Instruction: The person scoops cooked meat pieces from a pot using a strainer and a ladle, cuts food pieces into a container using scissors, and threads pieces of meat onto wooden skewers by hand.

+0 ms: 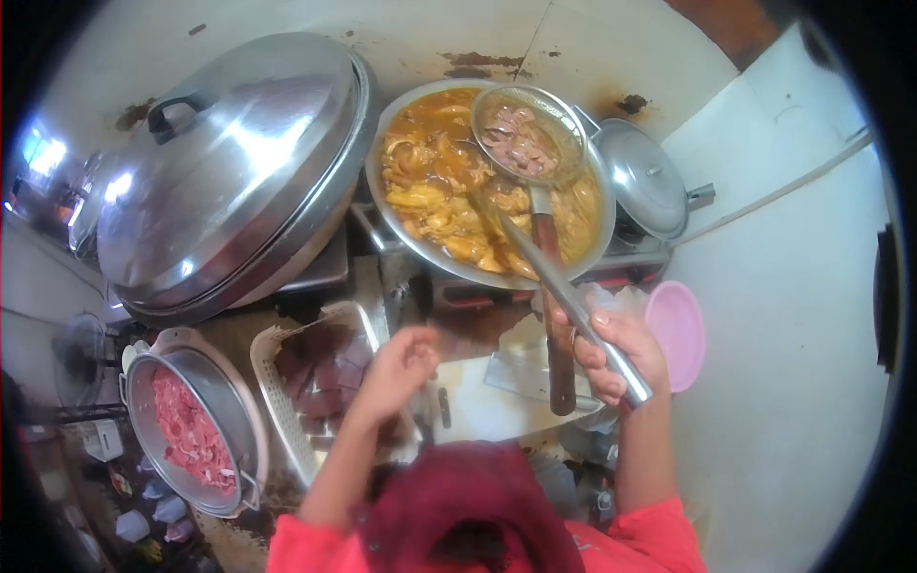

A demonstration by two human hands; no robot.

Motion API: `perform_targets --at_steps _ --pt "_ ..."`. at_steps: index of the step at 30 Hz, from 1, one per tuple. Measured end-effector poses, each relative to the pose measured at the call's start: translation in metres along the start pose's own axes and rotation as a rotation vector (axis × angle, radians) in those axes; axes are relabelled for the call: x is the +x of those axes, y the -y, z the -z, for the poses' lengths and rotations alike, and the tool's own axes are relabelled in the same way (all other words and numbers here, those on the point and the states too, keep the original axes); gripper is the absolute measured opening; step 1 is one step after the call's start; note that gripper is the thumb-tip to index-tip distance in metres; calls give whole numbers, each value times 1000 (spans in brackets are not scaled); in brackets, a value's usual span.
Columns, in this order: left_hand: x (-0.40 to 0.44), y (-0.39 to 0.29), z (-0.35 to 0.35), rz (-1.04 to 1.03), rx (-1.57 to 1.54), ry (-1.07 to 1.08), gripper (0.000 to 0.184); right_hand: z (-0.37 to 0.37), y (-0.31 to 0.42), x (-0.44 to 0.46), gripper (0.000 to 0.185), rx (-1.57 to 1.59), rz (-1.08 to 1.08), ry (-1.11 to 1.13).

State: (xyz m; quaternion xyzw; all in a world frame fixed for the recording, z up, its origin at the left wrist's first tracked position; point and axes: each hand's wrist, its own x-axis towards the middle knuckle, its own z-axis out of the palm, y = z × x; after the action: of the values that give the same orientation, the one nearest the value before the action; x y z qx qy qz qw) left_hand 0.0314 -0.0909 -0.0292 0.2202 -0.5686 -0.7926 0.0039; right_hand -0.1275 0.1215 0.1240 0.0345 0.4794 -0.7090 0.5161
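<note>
My right hand [621, 349] is wrapped round the metal handle of a long cooking utensil [573, 306], whose head is sunk in the stew and cannot be made out. That yellow-brown stew [430, 191] fills a wide round pan [387, 224]. Across the pan lies a strainer [543, 234] with a wooden handle, holding pieces of meat [519, 141]. The handle's lower end runs close beside my right fingers. My left hand [401, 371] hovers by a white plastic basket [277, 411] of dark brown blocks [330, 382], its fingers curled in with nothing visible in them.
A large lidded pot [229, 172] stands at the left. Below it, a metal pot [134, 401] contains raw red meat [186, 430]. A small lidded pot [645, 177] is right of the pan. A pink bowl [676, 334] and a cleaver [535, 384] on a white board [468, 406] are near my right hand.
</note>
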Motion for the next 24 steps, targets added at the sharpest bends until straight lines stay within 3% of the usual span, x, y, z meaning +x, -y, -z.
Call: perform_targets --at_steps 7,13,24 --pt "33 -44 -3 -115 155 -85 32 18 -6 -23 36 89 -12 41" --pt "78 -53 6 -349 534 -218 24 29 -24 -36 38 180 -17 87" --pt "119 -83 -2 -387 901 -383 23 38 -77 -34 42 -104 -40 -15"
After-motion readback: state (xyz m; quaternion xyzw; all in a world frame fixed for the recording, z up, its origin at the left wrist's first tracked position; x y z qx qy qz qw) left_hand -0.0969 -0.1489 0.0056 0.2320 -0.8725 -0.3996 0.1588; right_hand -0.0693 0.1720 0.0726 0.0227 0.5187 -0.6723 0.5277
